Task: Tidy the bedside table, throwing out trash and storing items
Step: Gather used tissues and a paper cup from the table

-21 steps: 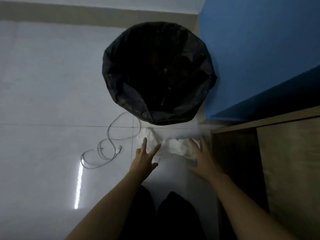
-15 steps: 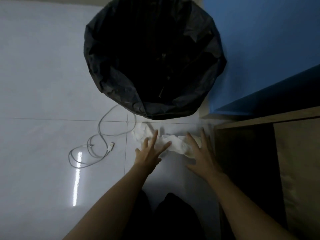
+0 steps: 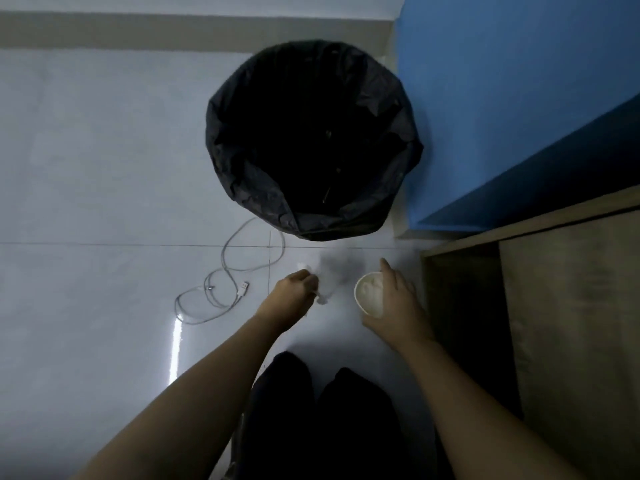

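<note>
My left hand (image 3: 294, 289) is curled tight around crumpled white tissue (image 3: 321, 299), scraps poking out on both sides of the fist. My right hand (image 3: 393, 299) wraps a white paper cup (image 3: 369, 294), mouth up. The black-lined trash bin (image 3: 311, 140) stands just beyond both grips, and a white cable (image 3: 225, 271) lies left of my left fist.

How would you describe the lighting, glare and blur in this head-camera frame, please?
Head view: dim overall; a bright glare streak on the floor tiles; the bin bag interior is pure black; a smeared blur between the left hand and right hand; wide-angle bending at edges.
</note>
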